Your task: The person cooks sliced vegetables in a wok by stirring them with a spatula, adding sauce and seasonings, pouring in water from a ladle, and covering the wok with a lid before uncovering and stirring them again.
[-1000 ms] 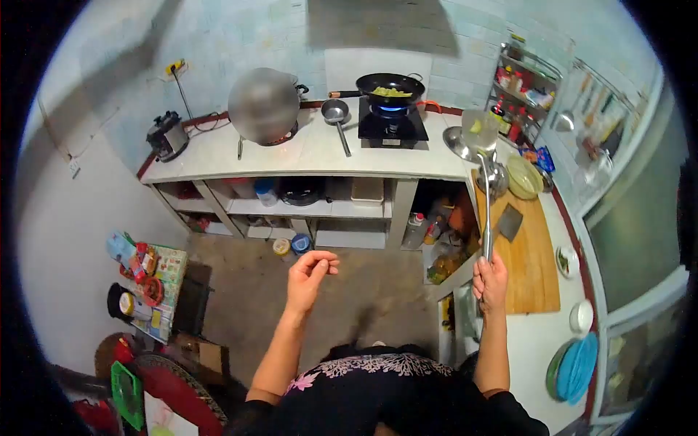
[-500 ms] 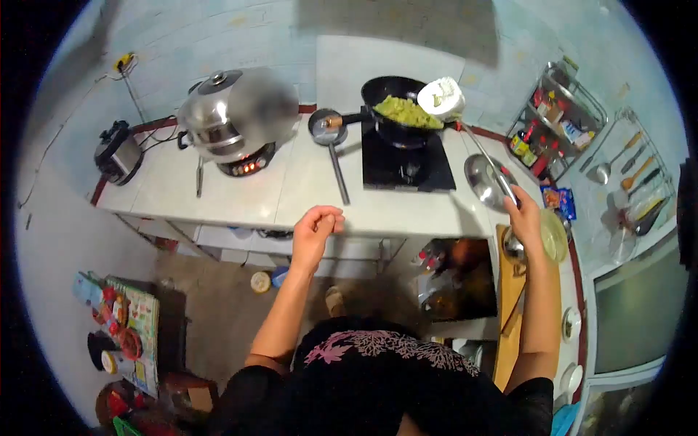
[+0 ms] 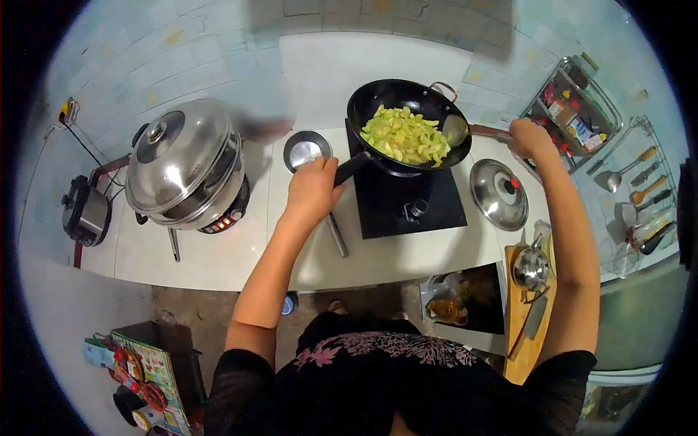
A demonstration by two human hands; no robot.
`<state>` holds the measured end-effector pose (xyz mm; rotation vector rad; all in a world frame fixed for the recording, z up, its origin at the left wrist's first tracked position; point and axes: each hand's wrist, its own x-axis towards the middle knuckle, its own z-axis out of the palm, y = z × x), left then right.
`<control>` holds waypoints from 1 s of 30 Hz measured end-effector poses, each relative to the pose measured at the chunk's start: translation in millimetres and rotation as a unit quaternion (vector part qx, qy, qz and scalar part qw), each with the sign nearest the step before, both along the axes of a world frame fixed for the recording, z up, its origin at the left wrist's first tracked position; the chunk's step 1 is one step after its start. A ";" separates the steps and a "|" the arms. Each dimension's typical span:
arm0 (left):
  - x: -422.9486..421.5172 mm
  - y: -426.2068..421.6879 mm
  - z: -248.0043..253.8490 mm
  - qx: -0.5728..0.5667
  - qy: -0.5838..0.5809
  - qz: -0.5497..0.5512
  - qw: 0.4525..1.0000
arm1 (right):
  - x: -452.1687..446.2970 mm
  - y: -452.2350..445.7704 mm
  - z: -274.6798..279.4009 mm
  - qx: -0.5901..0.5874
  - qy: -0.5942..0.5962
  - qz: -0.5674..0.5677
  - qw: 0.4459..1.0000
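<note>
A black wok (image 3: 363,93) sits on the black induction cooktop (image 3: 443,207), filled with chopped pale green vegetable pieces (image 3: 403,136). The fingers of my left hand (image 3: 313,190) are closed around the end of the wok's black handle (image 3: 354,168). At the wok's right rim, my right hand (image 3: 534,142) grips the handle of a metal cooking spatula (image 3: 456,129). Its blade is inside the wok, beside the vegetables. A small saucepan (image 3: 306,147) stands left of the wok, its handle pointing toward me under my left forearm.
A large lidded steamer (image 3: 182,163) is at left on a lit burner (image 3: 227,219). A domed lid (image 3: 499,195) lies right of the cooktop. On the cutting board (image 3: 518,370) are a steel pot (image 3: 531,267) and a cleaver (image 3: 536,316). A condiment rack (image 3: 574,109) stands far right.
My left hand has moved up from in front of the counter and taken hold of the wok handle. My right hand has risen, and the spatula blade has gone down into the wok.
</note>
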<state>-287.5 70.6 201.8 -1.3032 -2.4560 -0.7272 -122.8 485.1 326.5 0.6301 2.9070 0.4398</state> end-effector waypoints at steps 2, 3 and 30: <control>-2.7 3.5 -5.2 -0.068 -0.062 0.025 0.995 | -9.9 0.8 9.8 -0.203 -0.021 -0.131 0.970; -3.9 4.2 -4.6 -0.078 -0.057 0.022 0.995 | -13.7 11.9 -7.4 -0.275 0.010 -0.182 0.944; 21.8 28.4 -5.0 -0.132 0.034 0.157 0.978 | -31.1 97.0 22.1 -0.303 -0.180 0.109 0.929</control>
